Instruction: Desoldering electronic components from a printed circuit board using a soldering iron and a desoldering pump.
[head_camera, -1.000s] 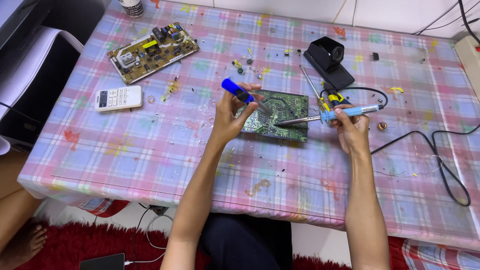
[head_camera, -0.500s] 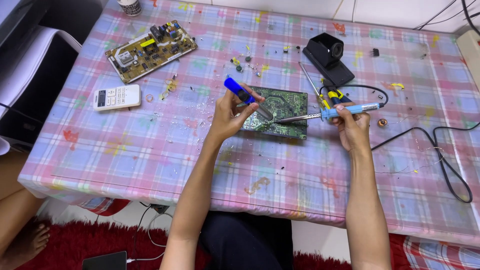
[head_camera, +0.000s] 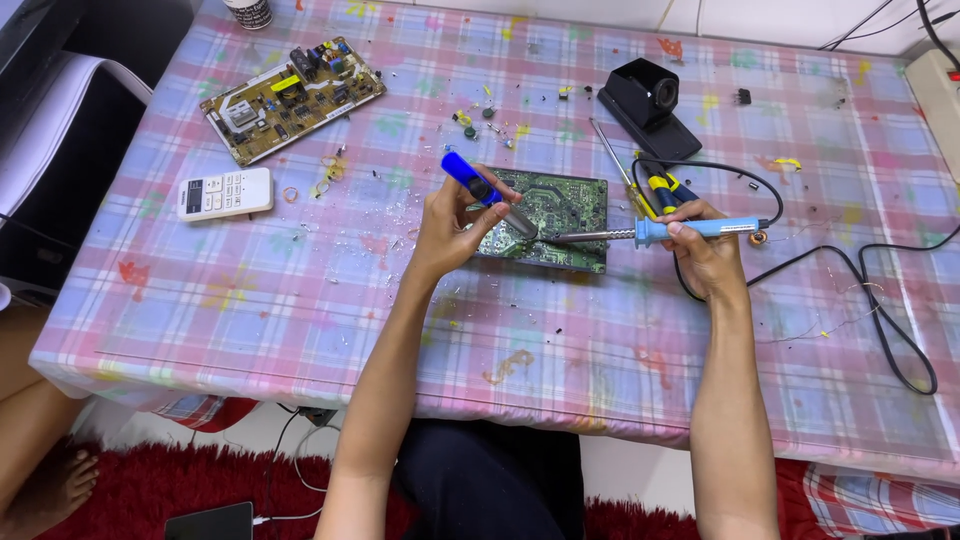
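A green circuit board (head_camera: 565, 205) lies flat on the checked tablecloth near the table's middle. My left hand (head_camera: 455, 225) grips a blue desoldering pump (head_camera: 478, 183) tilted down, its tip on the board. My right hand (head_camera: 705, 250) holds a light-blue soldering iron (head_camera: 690, 230) level, its metal tip touching the board right beside the pump's tip. The iron's black cord (head_camera: 880, 300) loops off to the right.
A second, tan circuit board (head_camera: 290, 98) lies at the back left, a white remote control (head_camera: 224, 193) below it. A black stand (head_camera: 650, 105) sits behind the green board, screwdrivers (head_camera: 650, 190) beside it. Small parts and solder scraps litter the cloth. A power strip (head_camera: 938, 90) is at the far right.
Both hands stay at the green board with their tools. The pump's tip and the iron's tip have drawn slightly closer on the board.
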